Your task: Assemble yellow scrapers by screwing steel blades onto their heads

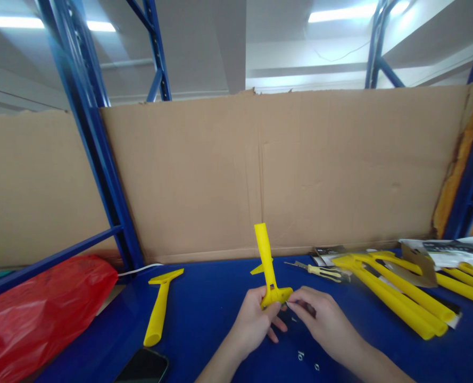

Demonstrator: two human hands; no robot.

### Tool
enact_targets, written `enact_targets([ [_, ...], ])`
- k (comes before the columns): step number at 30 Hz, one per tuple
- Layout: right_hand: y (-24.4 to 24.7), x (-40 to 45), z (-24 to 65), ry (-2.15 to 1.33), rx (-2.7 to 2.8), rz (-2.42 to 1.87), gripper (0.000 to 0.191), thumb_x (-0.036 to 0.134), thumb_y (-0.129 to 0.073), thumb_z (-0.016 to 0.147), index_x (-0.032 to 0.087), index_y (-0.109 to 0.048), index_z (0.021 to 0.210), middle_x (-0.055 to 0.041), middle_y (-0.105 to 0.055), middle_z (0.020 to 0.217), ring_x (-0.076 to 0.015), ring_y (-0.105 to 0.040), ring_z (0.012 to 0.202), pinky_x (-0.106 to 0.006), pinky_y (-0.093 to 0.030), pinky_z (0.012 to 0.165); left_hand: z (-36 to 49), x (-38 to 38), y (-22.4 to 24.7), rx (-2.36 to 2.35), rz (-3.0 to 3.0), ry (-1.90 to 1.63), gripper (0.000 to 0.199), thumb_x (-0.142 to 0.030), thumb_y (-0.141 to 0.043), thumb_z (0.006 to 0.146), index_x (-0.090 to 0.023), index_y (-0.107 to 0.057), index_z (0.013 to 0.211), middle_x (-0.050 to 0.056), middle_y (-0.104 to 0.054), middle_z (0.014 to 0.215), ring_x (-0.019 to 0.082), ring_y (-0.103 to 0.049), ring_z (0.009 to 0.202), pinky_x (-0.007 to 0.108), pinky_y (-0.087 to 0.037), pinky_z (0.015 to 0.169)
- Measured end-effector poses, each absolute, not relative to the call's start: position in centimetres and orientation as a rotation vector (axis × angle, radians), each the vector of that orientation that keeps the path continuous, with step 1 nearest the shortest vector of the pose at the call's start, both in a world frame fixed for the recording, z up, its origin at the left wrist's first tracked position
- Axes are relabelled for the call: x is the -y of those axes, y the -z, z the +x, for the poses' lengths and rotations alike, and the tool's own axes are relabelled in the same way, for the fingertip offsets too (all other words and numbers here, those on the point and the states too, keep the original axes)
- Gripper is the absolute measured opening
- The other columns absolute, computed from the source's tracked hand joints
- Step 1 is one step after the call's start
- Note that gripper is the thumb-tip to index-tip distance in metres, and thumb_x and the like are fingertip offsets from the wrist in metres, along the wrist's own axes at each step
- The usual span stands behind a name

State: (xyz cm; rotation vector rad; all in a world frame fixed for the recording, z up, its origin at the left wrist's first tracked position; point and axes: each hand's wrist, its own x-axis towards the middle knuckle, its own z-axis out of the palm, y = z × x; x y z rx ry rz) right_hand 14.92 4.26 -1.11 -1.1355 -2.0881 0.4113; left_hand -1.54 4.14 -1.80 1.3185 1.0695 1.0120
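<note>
A yellow tool with a tubular handle [264, 250] stands upright above the blue table, its wide head at the bottom. My left hand [256, 319] is closed around the left side of that head. At the head's right end, the thumb and index finger of my right hand [316, 314] are pinched together; whatever they hold is too small to make out. Beneath the hands, small metal parts [300, 355] lie on the blue table [204, 319]. Behind the held handle, part of another yellow piece [257, 269] shows.
Another yellow tool [158, 311] lies at the left, near a dark phone [146, 366] and a red plastic bag [48, 314]. To the right are a screwdriver [324, 272], several yellow tools [399, 298] and plastic packets [455, 254]. A cardboard wall [196, 175] stands behind.
</note>
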Motion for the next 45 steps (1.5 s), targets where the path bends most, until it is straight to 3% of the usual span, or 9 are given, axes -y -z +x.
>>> enact_targets([
  [17,1.5,-4.2,14.8,-0.232,2.065,-1.232,0.02,0.021,-0.047,0.086,0.023,-0.062,0.073,-0.001,-0.068,0.073,-0.0167,-0.064,0.066,-0.025,-0.046,0.059,-0.9,-3.6,1.6,-1.063,1.392,-0.962,0.025,-0.025,-0.056,0.073,-0.009,-0.056,0.093,0.004,-0.058,0.083,0.008,-0.06,0.049,0.014,-0.042,0.033],
  [24,1.1,-4.7,15.1,-0.173,1.97,-1.432,0.007,0.028,-0.06,0.078,0.023,-0.058,0.074,0.0026,-0.065,0.061,-0.0161,-0.061,0.055,-0.024,-0.043,0.05,-1.1,-3.6,1.8,-1.039,1.422,-0.952,0.028,-0.029,-0.058,0.074,-0.01,-0.057,0.094,0.004,-0.059,0.085,0.007,-0.058,0.046,0.014,-0.042,0.033],
  [32,0.5,-5.2,16.3,-0.07,2.003,-1.361,0.018,0.041,-0.058,0.081,0.024,-0.061,0.076,0.0019,-0.066,0.065,-0.0154,-0.062,0.055,-0.025,-0.047,0.052,-0.9,-3.5,1.1,-1.016,1.214,-1.009,0.038,-0.033,-0.065,0.07,-0.009,-0.055,0.097,0.006,-0.063,0.083,0.009,-0.059,0.045,0.017,-0.043,0.034],
  [35,0.0,-6.4,18.0,0.078,1.953,-1.452,0.023,0.04,-0.048,0.087,0.023,-0.063,0.083,-0.0018,-0.07,0.075,-0.0173,-0.064,0.061,-0.028,-0.051,0.059,-1.1,-3.7,1.1,-1.066,1.164,-1.046,0.036,-0.029,-0.065,0.071,-0.009,-0.055,0.099,0.008,-0.065,0.085,0.008,-0.059,0.045,0.017,-0.043,0.034],
  [39,-0.2,-8.2,20.6,0.353,1.943,-1.669,0.021,0.024,-0.051,0.083,0.018,-0.065,0.098,-0.0114,-0.071,0.1,-0.0291,-0.063,0.098,-0.039,-0.049,0.082,-1.6,-4.0,1.2,-1.122,1.131,-1.079,0.033,-0.024,-0.063,0.074,-0.009,-0.054,0.102,0.008,-0.066,0.087,0.007,-0.059,0.046,0.016,-0.043,0.035],
  [45,0.5,-8.7,21.6,0.364,2.045,-1.77,0.028,0.016,-0.055,0.075,0.019,-0.067,0.1,-0.0136,-0.07,0.1,-0.0331,-0.063,0.094,-0.043,-0.049,0.073,-1.9,-4.2,0.9,-1.196,1.084,-1.124,0.026,-0.021,-0.062,0.077,-0.01,-0.055,0.099,0.007,-0.065,0.085,0.006,-0.058,0.044,0.016,-0.043,0.035],
])
